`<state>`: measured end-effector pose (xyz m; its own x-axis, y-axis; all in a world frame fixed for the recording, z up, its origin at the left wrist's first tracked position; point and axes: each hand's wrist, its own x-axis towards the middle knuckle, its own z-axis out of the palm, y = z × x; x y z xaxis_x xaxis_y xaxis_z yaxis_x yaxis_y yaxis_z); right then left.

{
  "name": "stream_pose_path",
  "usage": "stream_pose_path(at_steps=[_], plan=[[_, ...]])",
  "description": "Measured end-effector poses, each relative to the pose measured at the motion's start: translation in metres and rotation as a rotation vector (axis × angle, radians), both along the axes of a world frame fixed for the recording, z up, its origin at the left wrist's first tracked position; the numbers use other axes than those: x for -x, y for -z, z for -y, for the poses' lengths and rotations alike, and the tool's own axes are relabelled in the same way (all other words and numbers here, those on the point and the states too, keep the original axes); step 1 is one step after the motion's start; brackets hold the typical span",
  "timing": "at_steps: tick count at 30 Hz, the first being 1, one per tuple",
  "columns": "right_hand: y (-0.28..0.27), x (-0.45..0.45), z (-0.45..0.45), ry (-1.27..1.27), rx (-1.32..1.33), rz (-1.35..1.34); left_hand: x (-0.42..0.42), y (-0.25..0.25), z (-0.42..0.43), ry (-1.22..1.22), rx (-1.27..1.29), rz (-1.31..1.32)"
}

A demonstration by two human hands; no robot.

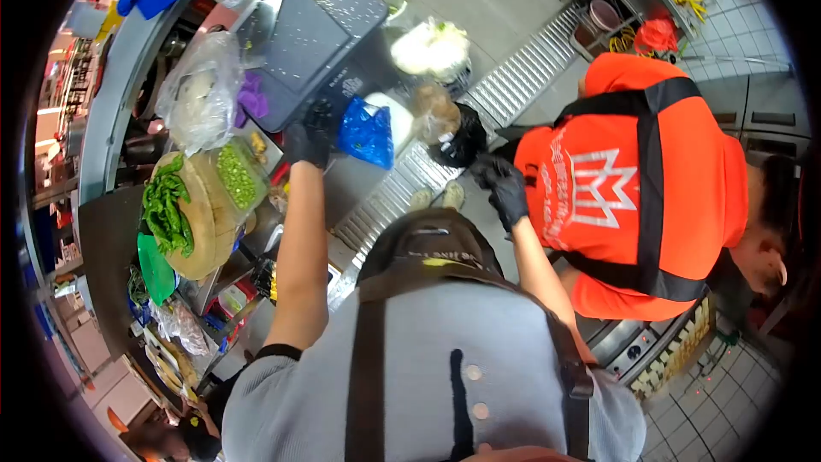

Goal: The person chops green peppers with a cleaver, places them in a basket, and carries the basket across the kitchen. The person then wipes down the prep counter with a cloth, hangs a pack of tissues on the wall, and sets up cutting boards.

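My left hand, in a black glove, is beside the near corner of a grey plastic bin with a lid. Its fingers blend into the dark surface, so their pose is unclear. Just right of it sits a blue plastic bag, with a white bag behind. My right hand, also gloved in black, has its fingers loosely bent and apart, with nothing visible in them. It is close to a black plastic bag and a co-worker's orange shirt. Whether it touches either, I cannot tell.
At left, green peppers lie on a round wooden board, next to a container of chopped greens. A clear bag and purple cloth lie beyond. A metal drain grate crosses the floor. The co-worker stands close on my right.
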<state>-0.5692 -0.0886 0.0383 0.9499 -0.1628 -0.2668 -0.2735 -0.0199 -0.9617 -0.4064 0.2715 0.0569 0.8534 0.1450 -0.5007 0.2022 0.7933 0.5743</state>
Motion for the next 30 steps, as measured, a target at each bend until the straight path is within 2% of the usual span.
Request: stream_pose_path(at_steps=[2,3,5,7,8,9,10,12,13,14,15,16,17,18,20,22,23,26,27,30], plan=[[0.024,-0.025,0.004,0.068,-0.024,0.048,0.011,-0.005,0.003,0.043,-0.161,0.003],[0.022,-0.04,0.002,0.169,-0.129,0.028,0.014,-0.006,0.003,0.064,-0.241,0.012],[-0.003,-0.074,-0.001,0.37,-0.341,-0.005,0.027,-0.008,-0.001,0.175,-0.646,0.057],[-0.011,-0.104,0.013,0.423,-0.121,-0.022,0.021,0.004,-0.022,0.009,-0.353,-0.056],[0.035,-0.128,0.031,0.53,-0.021,0.154,0.018,0.004,-0.031,-0.001,-0.379,-0.047],[0.005,-0.145,0.037,0.618,-0.253,0.182,0.017,0.002,-0.04,-0.007,-0.403,-0.033],[-0.029,-0.163,0.046,0.659,-0.311,0.268,0.01,-0.001,-0.048,-0.01,-0.422,-0.009],[-0.053,-0.186,0.08,0.784,-0.253,0.383,-0.004,-0.009,-0.074,-0.151,-0.304,-0.065],[-0.053,-0.193,0.11,0.718,-0.037,0.431,-0.007,-0.006,-0.094,-0.095,-0.404,-0.014],[-0.079,-0.2,0.12,0.822,-0.17,0.508,-0.012,-0.002,-0.112,-0.041,-0.5,0.046],[-0.097,-0.202,0.136,0.805,-0.134,0.586,-0.015,-0.004,-0.12,0.011,-0.888,0.103],[-0.115,-0.204,0.145,0.883,-0.13,0.667,-0.022,-0.006,-0.133,-0.014,-0.887,0.132],[-0.118,-0.204,0.169,0.859,-0.192,0.735,-0.029,-0.009,-0.146,-0.038,-0.887,0.161],[-0.135,-0.198,0.175,0.87,-0.067,0.758,-0.043,-0.009,-0.155,-0.138,-0.488,0.153],[-0.156,-0.184,0.185,0.888,0.068,0.767,-0.06,-0.016,-0.148,-0.091,-0.697,0.224],[-0.175,-0.17,0.175,0.916,0.146,0.782,-0.085,-0.036,-0.126,-0.151,-0.55,0.104],[-0.167,-0.166,0.181,0.965,0.163,0.797,-0.097,-0.042,-0.115,-0.181,-0.478,0.042],[-0.158,-0.154,0.199,1.003,0.166,0.681,-0.132,-0.033,-0.094,-0.086,-0.355,0.143],[-0.158,-0.155,0.203,1.036,0.181,0.672,-0.143,-0.043,-0.077,-0.089,-0.345,0.113],[-0.161,-0.165,0.234,1.025,0.237,0.786,-0.167,-0.041,-0.061,-0.072,-0.462,0.25]])
